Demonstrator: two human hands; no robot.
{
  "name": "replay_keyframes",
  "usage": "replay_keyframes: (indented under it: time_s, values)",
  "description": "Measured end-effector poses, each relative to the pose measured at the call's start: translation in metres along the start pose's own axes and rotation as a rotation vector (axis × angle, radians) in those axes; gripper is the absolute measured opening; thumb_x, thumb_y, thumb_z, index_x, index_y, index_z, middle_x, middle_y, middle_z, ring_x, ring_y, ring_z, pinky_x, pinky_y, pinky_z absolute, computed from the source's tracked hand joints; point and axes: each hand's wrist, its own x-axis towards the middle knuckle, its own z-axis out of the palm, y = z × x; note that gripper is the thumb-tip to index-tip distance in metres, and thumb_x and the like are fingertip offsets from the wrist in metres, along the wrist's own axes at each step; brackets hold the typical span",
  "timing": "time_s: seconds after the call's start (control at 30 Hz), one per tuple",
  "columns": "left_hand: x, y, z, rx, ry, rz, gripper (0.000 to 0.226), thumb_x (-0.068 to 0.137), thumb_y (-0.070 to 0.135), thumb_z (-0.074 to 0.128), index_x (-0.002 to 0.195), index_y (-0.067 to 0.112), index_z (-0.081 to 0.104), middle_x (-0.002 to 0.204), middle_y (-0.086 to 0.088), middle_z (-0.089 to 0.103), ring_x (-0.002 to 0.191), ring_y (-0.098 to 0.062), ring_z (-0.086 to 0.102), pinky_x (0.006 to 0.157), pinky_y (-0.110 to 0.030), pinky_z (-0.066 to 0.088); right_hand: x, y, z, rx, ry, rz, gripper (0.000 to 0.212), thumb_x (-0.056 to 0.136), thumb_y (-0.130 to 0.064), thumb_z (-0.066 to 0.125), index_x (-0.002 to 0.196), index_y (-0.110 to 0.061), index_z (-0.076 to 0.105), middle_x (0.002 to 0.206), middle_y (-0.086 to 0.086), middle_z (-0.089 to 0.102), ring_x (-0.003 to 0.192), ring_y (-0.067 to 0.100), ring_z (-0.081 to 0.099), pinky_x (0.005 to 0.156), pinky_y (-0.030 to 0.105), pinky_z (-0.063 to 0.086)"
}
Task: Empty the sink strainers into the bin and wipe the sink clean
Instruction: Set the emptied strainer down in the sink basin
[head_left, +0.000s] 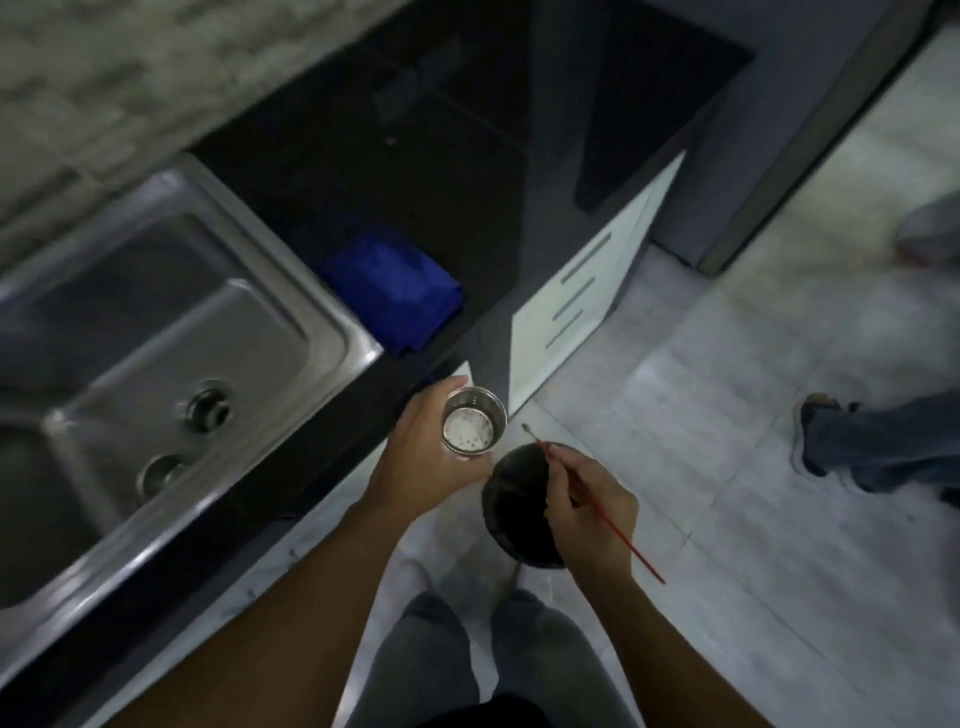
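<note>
Head view: a person is standing by a shiny steel sink (171, 322) that is filling the left of the frame. The left hand (415, 467) is wrapping its fingers around a small round metal strainer cup (474, 426) and holding it upright, near the middle of the frame. Pale bits are lying inside the cup, so it is not looking emptied yet. The cup is sitting just beside the upper left edge of a round black bin (514, 483) on the floor, not yet tipping over it. The right hand (592, 499) is pinching a thin red stick (644, 559) above the bin, with the tip pointing at the cup, maybe to poke the bits out. In the sink, one drain hole (209, 408) is looking open and dark. A second drain (162, 472) below it is showing something shiny, maybe another strainer, but it is too blurry to tell. A folded blue cloth (397, 291) is lying on the black counter (415, 171) just right of the sink, untouched, so the wiping is waiting to be done. So the job is looking early: the dumping and all the wiping are left.
</note>
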Motion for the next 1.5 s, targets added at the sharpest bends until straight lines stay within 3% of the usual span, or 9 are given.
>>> replay_keyframes:
  time_s: [0.1, 0.2, 0.3, 0.5, 0.73, 1.0, 1.13, 1.3, 1.5]
  values:
    - [-0.006, 0.005, -0.056, -0.032, 0.185, 0.021, 0.09, 0.057, 0.026, 0.087, 0.139, 0.03, 0.05, 0.131, 0.009, 0.055, 0.122, -0.011, 0.056, 0.105, -0.031, 0.048, 0.0, -0.053, 0.001, 0.179, -0.108, -0.193, 0.027, 0.098, -0.036, 0.052, 0.121, -0.033, 0.068, 0.113, -0.023, 0.065, 0.102, -0.013, 0.058, 0.091, 0.006, 0.044]
    - [-0.012, -0.005, -0.111, -0.07, 0.341, -0.028, 0.078, 0.059, 0.026, 0.085, 0.129, 0.036, 0.052, 0.127, 0.005, 0.058, 0.118, -0.014, 0.058, 0.1, -0.036, 0.05, 0.003, -0.1, 0.018, 0.254, -0.145, -0.377, 0.028, 0.1, -0.036, 0.052, 0.12, -0.028, 0.069, 0.113, -0.019, 0.068, 0.102, -0.007, 0.062, 0.091, 0.015, 0.05]
    - [-0.02, -0.031, -0.154, -0.069, 0.493, -0.096, 0.071, 0.063, 0.025, 0.086, 0.122, 0.042, 0.051, 0.128, 0.01, 0.055, 0.118, 0.006, 0.051, 0.101, -0.01, 0.039, 0.005, -0.137, 0.054, 0.282, 0.005, -0.659, 0.018, 0.093, -0.008, 0.064, 0.105, 0.0, 0.074, 0.1, 0.007, 0.075, 0.091, 0.011, 0.071, 0.081, 0.038, 0.06]
    - [-0.039, -0.101, -0.207, -0.085, 0.643, -0.293, 0.071, 0.056, 0.026, 0.084, 0.116, 0.043, 0.051, 0.122, 0.01, 0.048, 0.104, 0.022, 0.043, 0.088, 0.006, 0.029, 0.007, -0.205, 0.126, 0.306, -0.084, -0.874, 0.023, 0.093, 0.003, 0.063, 0.114, 0.002, 0.071, 0.116, 0.007, 0.072, 0.108, 0.01, 0.068, 0.096, 0.023, 0.053]
    - [-0.032, -0.175, -0.235, -0.084, 0.59, -0.394, 0.08, 0.06, 0.016, 0.086, 0.133, 0.019, 0.055, 0.134, -0.003, 0.052, 0.124, -0.019, 0.052, 0.105, -0.024, 0.042, 0.015, -0.254, 0.208, 0.097, -0.306, -0.83, 0.025, 0.095, 0.001, 0.06, 0.118, 0.001, 0.069, 0.117, 0.008, 0.071, 0.103, 0.003, 0.067, 0.096, 0.012, 0.049]
    - [0.003, -0.225, -0.232, -0.053, 0.266, -0.576, 0.086, 0.063, 0.023, 0.092, 0.138, 0.018, 0.05, 0.138, -0.004, 0.055, 0.128, -0.024, 0.054, 0.105, -0.039, 0.045, 0.042, -0.258, 0.27, -0.088, -0.364, -0.857, 0.02, 0.092, 0.004, 0.059, 0.107, 0.002, 0.072, 0.107, 0.013, 0.073, 0.097, 0.008, 0.066, 0.097, 0.004, 0.041]
    - [0.014, -0.237, -0.219, -0.074, 0.232, -0.625, 0.093, 0.058, 0.02, 0.096, 0.138, 0.023, 0.049, 0.14, -0.004, 0.054, 0.125, -0.026, 0.055, 0.103, -0.038, 0.047, 0.05, -0.254, 0.284, -0.245, -0.505, -0.854, 0.022, 0.098, -0.005, 0.051, 0.11, -0.002, 0.069, 0.107, 0.011, 0.071, 0.094, 0.015, 0.067, 0.093, 0.005, 0.041]
    - [0.028, -0.255, -0.204, -0.11, 0.193, -0.65, 0.097, 0.059, 0.011, 0.093, 0.143, 0.021, 0.044, 0.146, -0.005, 0.045, 0.129, -0.03, 0.05, 0.103, -0.044, 0.049, 0.053, -0.248, 0.292, -0.404, -0.619, -0.827, 0.027, 0.101, -0.011, 0.045, 0.115, -0.005, 0.066, 0.109, 0.007, 0.069, 0.093, 0.017, 0.067, 0.091, 0.031, 0.055]
    - [0.036, -0.273, -0.19, -0.002, 0.131, -0.671, 0.099, 0.061, 0.017, 0.094, 0.145, 0.018, 0.04, 0.151, -0.005, 0.038, 0.133, -0.03, 0.047, 0.108, -0.04, 0.042, 0.053, -0.247, 0.298, -0.483, -0.639, -0.775, 0.024, 0.099, -0.012, 0.044, 0.108, -0.009, 0.066, 0.096, 0.004, 0.069, 0.078, 0.011, 0.066, 0.08, 0.021, 0.056]
